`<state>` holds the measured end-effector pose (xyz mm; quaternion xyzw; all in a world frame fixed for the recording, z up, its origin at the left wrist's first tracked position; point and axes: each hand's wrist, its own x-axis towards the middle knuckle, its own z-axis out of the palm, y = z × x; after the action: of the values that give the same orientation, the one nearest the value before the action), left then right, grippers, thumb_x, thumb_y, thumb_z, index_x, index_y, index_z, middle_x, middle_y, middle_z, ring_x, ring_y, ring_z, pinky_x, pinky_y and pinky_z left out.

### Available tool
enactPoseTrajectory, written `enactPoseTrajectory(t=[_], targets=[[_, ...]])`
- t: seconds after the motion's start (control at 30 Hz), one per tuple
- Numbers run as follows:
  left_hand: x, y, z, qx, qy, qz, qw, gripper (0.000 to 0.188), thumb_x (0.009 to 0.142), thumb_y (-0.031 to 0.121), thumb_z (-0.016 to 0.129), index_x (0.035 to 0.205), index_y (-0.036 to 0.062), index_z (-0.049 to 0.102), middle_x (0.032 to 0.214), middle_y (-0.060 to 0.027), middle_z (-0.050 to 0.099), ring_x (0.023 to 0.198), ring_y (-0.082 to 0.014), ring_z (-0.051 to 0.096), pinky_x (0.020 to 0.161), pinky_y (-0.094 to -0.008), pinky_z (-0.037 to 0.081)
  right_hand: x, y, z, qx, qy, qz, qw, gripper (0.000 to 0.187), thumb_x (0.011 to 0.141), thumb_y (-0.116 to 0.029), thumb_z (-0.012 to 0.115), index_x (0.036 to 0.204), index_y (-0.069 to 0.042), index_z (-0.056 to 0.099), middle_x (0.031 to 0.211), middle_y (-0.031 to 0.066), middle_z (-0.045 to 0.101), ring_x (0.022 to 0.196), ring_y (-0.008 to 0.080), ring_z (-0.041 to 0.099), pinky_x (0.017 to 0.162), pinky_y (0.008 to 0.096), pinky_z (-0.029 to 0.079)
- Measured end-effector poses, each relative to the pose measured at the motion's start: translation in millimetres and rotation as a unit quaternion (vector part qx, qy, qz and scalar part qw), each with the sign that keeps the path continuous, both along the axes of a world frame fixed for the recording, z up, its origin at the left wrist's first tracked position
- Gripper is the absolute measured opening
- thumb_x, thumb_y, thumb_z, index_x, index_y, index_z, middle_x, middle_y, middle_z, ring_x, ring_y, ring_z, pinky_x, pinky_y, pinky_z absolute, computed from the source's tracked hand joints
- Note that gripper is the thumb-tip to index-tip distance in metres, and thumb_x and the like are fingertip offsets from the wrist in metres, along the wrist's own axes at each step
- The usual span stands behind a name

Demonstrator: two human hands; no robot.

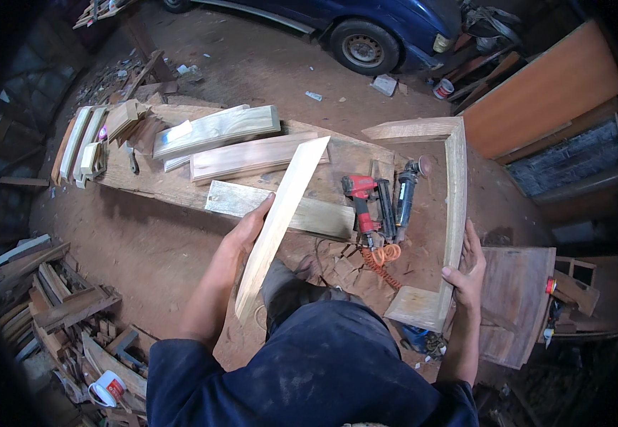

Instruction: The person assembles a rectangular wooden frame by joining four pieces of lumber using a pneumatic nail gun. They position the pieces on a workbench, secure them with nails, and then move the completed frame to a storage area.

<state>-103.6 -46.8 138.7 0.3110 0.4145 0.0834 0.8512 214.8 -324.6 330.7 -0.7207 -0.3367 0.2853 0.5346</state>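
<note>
My left hand (253, 222) is closed on a pale wooden board (280, 220) with angled ends, which slants up in front of me over the bench. In my right hand (467, 267) is a three-sided wooden frame (454, 192), gripped by its long upright piece; its short arms point left at top and bottom. Between the two lie a red nail gun (359, 196) with an orange coiled air hose (378, 267) and an angle grinder (405, 196), at the right end of the bench.
Several planks (216, 132) lie on the wooden workbench (149, 178). Offcuts (60, 292) and a white bucket (107, 388) are piled at lower left. A wooden panel table (511, 299) stands at right, near a leaning orange-brown board (543, 92). A blue vehicle (408, 25) is parked beyond.
</note>
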Motion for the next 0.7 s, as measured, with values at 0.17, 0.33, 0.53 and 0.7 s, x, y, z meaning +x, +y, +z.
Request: enactPoseTrajectory(t=[0.17,0.33,0.53,0.7], targets=[[2,0,7,-0.003,-0.009,-0.013,1.0,0.065,0.109,0.057,0.03,0.142,0.0089,0.058,0.071,0.0024,0.051,0.055,-0.0101,0.049,0.049,-0.0267,0.043,-1,-4,-7,-0.008,-0.012,0.001,1.0,0.126,0.062,-0.034,0.093,0.155,0.015,0.024,0.155,0.0295,0.041,0.144,0.0347,0.043,0.121,0.044,0.03],[6,1,12,0.007,-0.024,-0.012,1.0,0.066,0.109,0.059,0.029,0.138,0.0078,0.06,0.067,0.0023,0.048,0.051,-0.0108,0.044,0.048,-0.0277,0.041,-7,-4,-8,0.0,0.004,-0.006,1.0,0.125,0.061,-0.034,0.093,0.155,0.015,0.026,0.154,0.0293,0.042,0.144,0.0349,0.043,0.121,0.0439,0.03],[-10,7,-1,0.104,-0.169,-0.075,0.977,0.055,0.107,0.048,0.042,0.13,0.0019,0.063,0.072,0.0011,0.056,0.058,-0.0122,0.052,0.054,-0.0282,0.045,-3,-8,-12,0.002,0.002,-0.03,1.0,0.125,0.06,-0.035,0.092,0.155,0.015,0.027,0.154,0.0291,0.042,0.144,0.0351,0.044,0.121,0.0439,0.03],[-22,24,-19,0.119,-0.201,-0.161,0.959,0.036,0.081,0.023,0.083,0.107,-0.0018,0.078,0.1,-0.0023,0.077,0.089,-0.0082,0.067,0.077,-0.0263,0.054,1,-15,-19,0.003,-0.01,-0.056,0.998,0.124,0.059,-0.034,0.092,0.155,0.014,0.029,0.154,0.0284,0.043,0.143,0.0347,0.044,0.121,0.0434,0.031]])
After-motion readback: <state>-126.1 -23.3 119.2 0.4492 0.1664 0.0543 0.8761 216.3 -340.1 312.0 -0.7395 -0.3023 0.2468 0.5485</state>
